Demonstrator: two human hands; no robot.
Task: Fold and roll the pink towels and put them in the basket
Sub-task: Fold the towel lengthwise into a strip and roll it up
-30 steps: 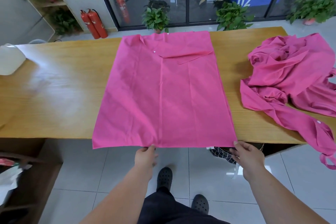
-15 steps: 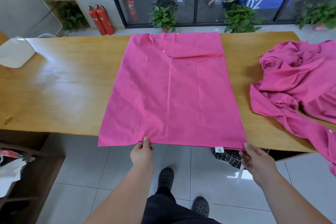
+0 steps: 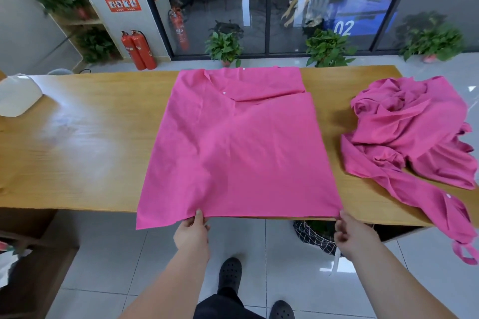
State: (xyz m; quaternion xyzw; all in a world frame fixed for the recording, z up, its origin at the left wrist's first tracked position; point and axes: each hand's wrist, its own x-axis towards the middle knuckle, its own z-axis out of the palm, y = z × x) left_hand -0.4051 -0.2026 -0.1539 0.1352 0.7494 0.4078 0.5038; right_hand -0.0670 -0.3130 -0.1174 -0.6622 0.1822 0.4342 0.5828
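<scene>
Here the tabletop [image 3: 90, 158] carries one towel [image 3: 238, 153] spread flat. Its long axis runs straight away from the person, and the near hem overhangs the edge. A crumpled pile [image 3: 409, 132] of pink cloth lies apart to the right. The basket [image 3: 315, 237] sits on the floor under that edge, beside the right hand [image 3: 350, 235]; its contents are unclear. Both hands pinch the hem, the right at its corner and the left hand [image 3: 191, 234] inboard of its corner.
</scene>
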